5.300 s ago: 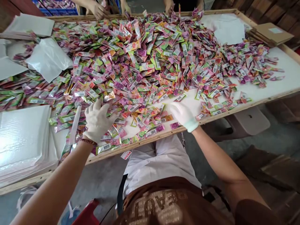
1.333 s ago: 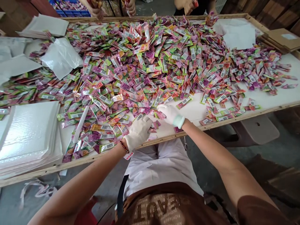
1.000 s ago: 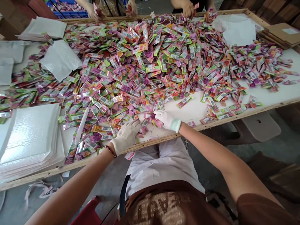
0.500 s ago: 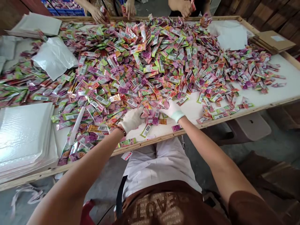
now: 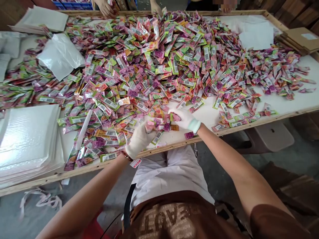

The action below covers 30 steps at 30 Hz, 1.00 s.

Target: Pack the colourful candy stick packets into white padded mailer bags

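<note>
Near the table's front edge, my left hand, in a white glove, is closed around pink sachets whose ends stick out past the thumb; how many is hidden. My right hand, gloved in white with a mint cuff, pinches a pink and green sachet between thumb and fingers. Between the hands lie several loose purple and pink sachets. Behind them rises a large pile of fruit-printed sachets in pink, purple, green and orange.
Clear plastic sleeves are stacked at left, with a plastic bag behind. Cardboard pieces lie at the far right. A wooden rim edges the table. Across it, another person's hand reaches in. A stool stands below.
My left hand has drawn back toward the table's front edge and turned, showing the sachets in it. My right hand has shifted slightly right. The view has moved a little.
</note>
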Each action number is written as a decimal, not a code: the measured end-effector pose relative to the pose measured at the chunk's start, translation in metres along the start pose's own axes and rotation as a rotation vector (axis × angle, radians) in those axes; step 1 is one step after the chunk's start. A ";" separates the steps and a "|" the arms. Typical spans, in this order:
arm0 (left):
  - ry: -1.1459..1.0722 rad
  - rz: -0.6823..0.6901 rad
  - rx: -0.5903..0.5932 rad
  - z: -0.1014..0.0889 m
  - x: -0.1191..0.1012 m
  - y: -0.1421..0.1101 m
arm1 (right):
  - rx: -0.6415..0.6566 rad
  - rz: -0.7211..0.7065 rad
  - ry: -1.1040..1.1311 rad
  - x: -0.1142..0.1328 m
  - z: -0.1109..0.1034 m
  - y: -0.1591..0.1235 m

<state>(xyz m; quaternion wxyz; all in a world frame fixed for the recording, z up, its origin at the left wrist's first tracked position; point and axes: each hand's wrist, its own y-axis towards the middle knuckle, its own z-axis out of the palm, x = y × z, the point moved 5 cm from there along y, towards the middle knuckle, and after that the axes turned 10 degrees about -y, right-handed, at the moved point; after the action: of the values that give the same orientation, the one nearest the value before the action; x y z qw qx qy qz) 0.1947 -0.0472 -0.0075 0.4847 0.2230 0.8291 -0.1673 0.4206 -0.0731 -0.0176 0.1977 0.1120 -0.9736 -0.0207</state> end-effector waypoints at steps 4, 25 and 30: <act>0.080 0.032 -0.052 0.003 -0.007 -0.004 | -0.033 0.105 -0.179 -0.003 -0.008 0.009; 0.574 0.044 0.369 -0.018 0.005 -0.036 | -0.089 0.152 -0.097 -0.004 -0.030 -0.036; 0.583 0.053 0.244 -0.052 -0.006 -0.020 | 0.027 0.033 0.052 0.025 -0.022 -0.041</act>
<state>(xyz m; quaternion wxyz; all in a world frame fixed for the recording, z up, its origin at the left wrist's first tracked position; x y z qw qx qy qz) 0.1486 -0.0394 0.0239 0.2003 0.3396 0.9008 -0.1819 0.4156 -0.1190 0.0090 0.2217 0.0993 -0.9701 -0.0015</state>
